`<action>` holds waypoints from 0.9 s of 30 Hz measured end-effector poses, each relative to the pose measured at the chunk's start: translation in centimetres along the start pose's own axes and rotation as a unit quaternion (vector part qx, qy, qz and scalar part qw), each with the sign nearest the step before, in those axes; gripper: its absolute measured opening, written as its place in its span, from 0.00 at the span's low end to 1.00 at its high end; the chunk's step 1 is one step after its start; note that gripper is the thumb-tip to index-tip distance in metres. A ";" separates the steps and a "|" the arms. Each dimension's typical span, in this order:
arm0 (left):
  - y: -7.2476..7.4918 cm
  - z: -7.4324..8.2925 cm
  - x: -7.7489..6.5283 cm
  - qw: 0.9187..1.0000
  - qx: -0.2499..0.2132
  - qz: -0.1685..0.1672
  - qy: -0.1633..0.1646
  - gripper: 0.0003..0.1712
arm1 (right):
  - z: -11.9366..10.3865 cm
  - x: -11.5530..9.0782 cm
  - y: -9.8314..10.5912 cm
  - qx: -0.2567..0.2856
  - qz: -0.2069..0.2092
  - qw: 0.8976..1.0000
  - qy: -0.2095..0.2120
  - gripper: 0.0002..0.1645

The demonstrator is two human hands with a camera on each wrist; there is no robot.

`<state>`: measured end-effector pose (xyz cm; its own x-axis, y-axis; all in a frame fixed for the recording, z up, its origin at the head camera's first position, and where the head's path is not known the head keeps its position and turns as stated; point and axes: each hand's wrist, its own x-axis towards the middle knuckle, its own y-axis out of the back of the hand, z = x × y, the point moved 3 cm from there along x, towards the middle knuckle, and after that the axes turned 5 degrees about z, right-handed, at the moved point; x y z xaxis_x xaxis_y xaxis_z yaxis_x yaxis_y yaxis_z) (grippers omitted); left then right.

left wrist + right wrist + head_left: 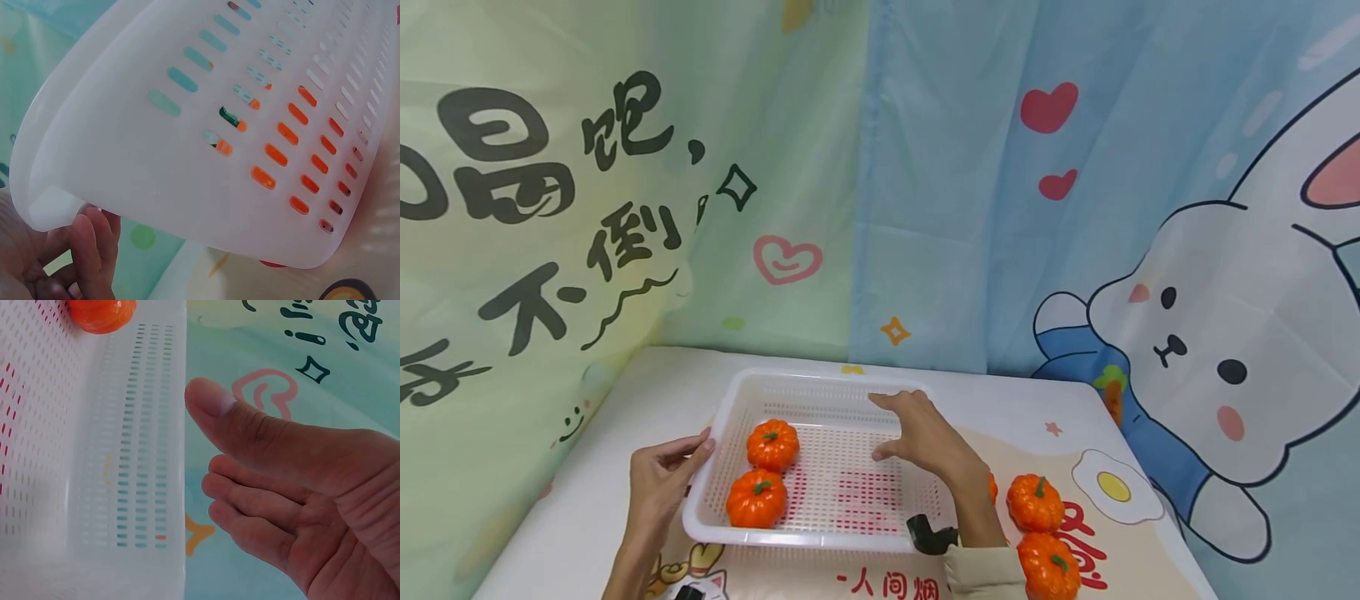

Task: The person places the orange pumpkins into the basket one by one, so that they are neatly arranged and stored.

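Observation:
A white plastic basket (820, 540) with slotted walls stands on the table. Two small orange pumpkins lie along its left side, a rear pumpkin (772, 445) and a front pumpkin (757, 498). My left hand (664, 471) pinches the basket's left rim; in the left wrist view its fingers (94, 244) curl beneath the lip. Over the right part of the basket is my right hand (917, 433), thumb and fingers spread apart with nothing between them. In the right wrist view, the thumb (212, 400) appears close beside the basket's rim.
Right of the basket sit more pumpkins: one pumpkin (1035, 502), another pumpkin (1049, 567) nearer me, and a third mostly hidden behind my right forearm. A printed mat (1127, 542) covers part of the white table (587, 500). A printed curtain (925, 208) hangs behind.

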<state>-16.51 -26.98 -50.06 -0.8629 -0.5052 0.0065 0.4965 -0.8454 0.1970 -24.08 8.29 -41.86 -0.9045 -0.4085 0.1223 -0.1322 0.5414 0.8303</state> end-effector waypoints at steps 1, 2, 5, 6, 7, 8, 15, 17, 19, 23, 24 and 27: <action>0.0 0.0 0.0 1.000 0.001 0.001 -0.001 0.21 | 0.1 -0.1 0.1 0.000 0.002 1.000 -0.003 0.50; 0.0 0.0 0.0 1.000 0.002 0.001 -0.002 0.21 | 0.2 -0.2 0.2 0.001 0.004 1.000 -0.004 0.49; -0.1 0.1 0.0 1.000 0.008 0.004 -0.003 0.21 | 0.4 -0.5 0.5 -0.002 0.013 1.000 -0.004 0.49; -0.1 0.1 0.0 1.000 0.010 0.004 -0.002 0.21 | 0.5 -0.6 0.6 -0.001 0.015 1.000 -0.006 0.49; -0.1 0.0 0.0 1.000 0.012 0.004 -0.001 0.21 | 0.6 -0.8 0.7 -0.001 0.016 1.000 -0.009 0.49; -0.1 0.0 0.0 1.000 0.014 0.004 0.001 0.21 | 0.7 -0.9 0.7 0.000 0.018 1.000 -0.012 0.49; -0.1 -0.1 0.0 1.000 0.026 0.003 0.006 0.22 | 1.5 -1.7 1.5 0.009 0.030 0.999 -0.034 0.48; -0.1 -0.1 0.0 1.000 0.021 0.004 0.004 0.22 | 1.8 -2.0 1.8 0.009 0.034 0.998 -0.043 0.49; -0.1 -0.1 0.1 1.000 0.016 0.004 0.003 0.22 | 2.1 -2.2 2.1 0.009 0.038 0.998 -0.052 0.49; -0.1 -0.1 0.1 1.000 0.007 0.002 0.001 0.23 | 2.7 -2.5 2.5 0.014 0.047 0.997 -0.064 0.49; -0.1 -0.2 0.1 1.000 0.006 0.001 0.003 0.23 | 2.8 -2.6 2.5 0.015 0.049 0.997 -0.064 0.49; 0.0 -0.4 -0.1 1.000 0.005 -0.002 0.016 0.23 | 3.2 -3.1 2.7 0.012 0.050 0.996 -0.069 0.48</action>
<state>-16.42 -27.02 -50.48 -0.8616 -0.5071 -0.0248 0.4917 -0.8456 0.2077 -22.90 13.35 -41.73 -0.9605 -0.2478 0.1265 -0.0468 0.5921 0.8045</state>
